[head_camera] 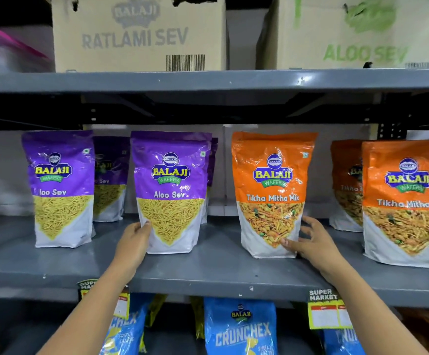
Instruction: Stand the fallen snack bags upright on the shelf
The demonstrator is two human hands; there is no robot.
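Every visible bag on the shelf (208,272) stood upright. Both hands were open: left hand (134,237) touched the Aloo Sev bag (170,190); right hand (310,239) touched the Tikha Mitha Mix bag (272,193). The task appeared nearly complete.

Bare shelf (218,254) gap between purple bag (170,190) and orange bag (272,193); passable.

The front purple Aloo Sev bag (62,188) is covering part of the one standing behind it (111,179), leaving only "Sev" showing. The right orange Tikha Mitha Mix bag (405,201) is running off the right edge and hiding half the orange bag behind it (346,185). The Ratlami Sev carton (139,34) is getting cut off at the top. The left hand (134,242) is blocking a price label (88,288).
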